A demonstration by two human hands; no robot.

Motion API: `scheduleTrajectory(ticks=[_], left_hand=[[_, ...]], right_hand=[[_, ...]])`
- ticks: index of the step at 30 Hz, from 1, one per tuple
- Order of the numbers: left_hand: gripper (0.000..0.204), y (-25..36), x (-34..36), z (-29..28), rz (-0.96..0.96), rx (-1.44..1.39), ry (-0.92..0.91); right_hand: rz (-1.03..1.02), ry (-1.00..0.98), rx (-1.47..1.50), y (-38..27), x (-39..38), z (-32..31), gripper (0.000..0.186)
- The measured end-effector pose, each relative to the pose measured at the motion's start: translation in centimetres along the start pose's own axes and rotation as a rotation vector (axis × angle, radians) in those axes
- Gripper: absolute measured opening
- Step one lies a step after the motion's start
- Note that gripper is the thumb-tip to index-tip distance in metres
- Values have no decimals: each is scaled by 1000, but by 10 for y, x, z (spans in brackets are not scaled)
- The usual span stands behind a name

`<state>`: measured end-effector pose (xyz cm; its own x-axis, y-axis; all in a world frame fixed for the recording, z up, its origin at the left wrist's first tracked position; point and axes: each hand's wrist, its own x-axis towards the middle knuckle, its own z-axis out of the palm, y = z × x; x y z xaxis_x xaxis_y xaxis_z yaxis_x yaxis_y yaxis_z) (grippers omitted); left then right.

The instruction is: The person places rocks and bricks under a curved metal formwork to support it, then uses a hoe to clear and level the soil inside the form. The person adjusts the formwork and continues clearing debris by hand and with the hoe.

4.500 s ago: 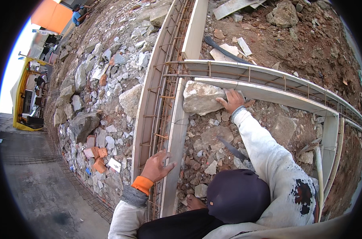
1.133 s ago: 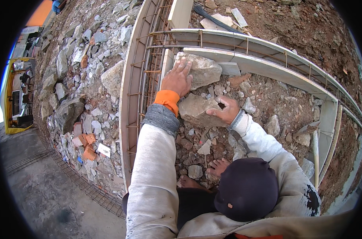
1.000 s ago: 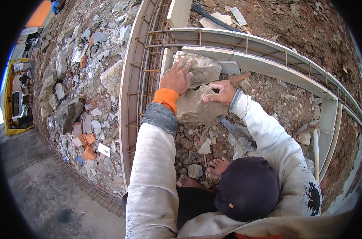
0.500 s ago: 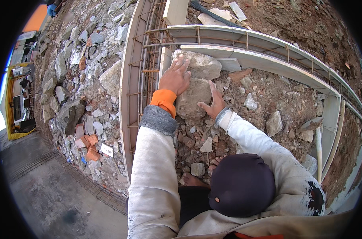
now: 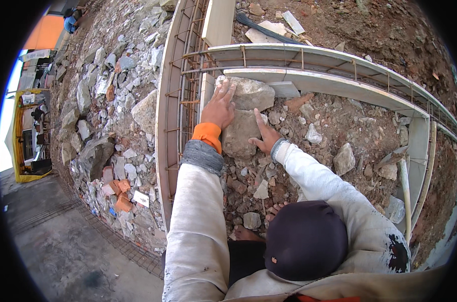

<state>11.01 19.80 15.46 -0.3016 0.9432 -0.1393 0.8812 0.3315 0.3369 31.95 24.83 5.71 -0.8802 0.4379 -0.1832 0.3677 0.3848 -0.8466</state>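
Two big rough stones lie one behind the other against the left boards, a pale far stone (image 5: 256, 94) and a brownish near stone (image 5: 240, 136). My left hand (image 5: 218, 109) rests with its fingers stretched over the left end of the far stone, its palm beside the near one. At the near stone's right side is my right hand (image 5: 268, 136), thumb and forefinger spread against it; its other fingers are partly hidden. Neither hand is wrapped round a stone. Small rubble (image 5: 261, 189) lies just in front.
Board formwork (image 5: 329, 83) with rebar cages (image 5: 190, 75) borders the pit on the left and far sides. A pale pole (image 5: 405, 196) leans at right. Bare feet (image 5: 248, 233) and a dark-capped head (image 5: 306, 240) show below. Broken rock (image 5: 95, 151) and bricks (image 5: 122, 202) lie left.
The view has shifted slightly, so the scene sits lower in the picture. Both hands stay at the two stones, with hardly any movement against them.
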Motion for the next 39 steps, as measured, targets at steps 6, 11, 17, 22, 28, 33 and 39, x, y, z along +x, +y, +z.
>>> scheduleTrajectory(ticks=[6, 11, 17, 22, 28, 33, 39], left_hand=[[67, 20, 9, -9, -115, 122, -42], [78, 54, -58, 30, -216, 237, 297], [86, 50, -111, 117, -186, 255, 168], [84, 39, -107, 109, -117, 273, 107], [78, 66, -131, 112, -92, 186, 290], [73, 149, -162, 150, 217, -214, 59], [63, 171, -192, 193, 365, -147, -27]], right_hand=[[29, -52, -167, 1, -4, -14, 109], [19, 24, -199, -3, -66, -44, 90], [119, 202, -27, -8, -201, -102, 46], [26, 672, -307, 4, -271, -196, 21], [418, 612, -452, 58, -321, -276, 39], [456, 166, -440, 62, -273, -180, 98], [507, 240, -182, 100, -187, -177, 118]])
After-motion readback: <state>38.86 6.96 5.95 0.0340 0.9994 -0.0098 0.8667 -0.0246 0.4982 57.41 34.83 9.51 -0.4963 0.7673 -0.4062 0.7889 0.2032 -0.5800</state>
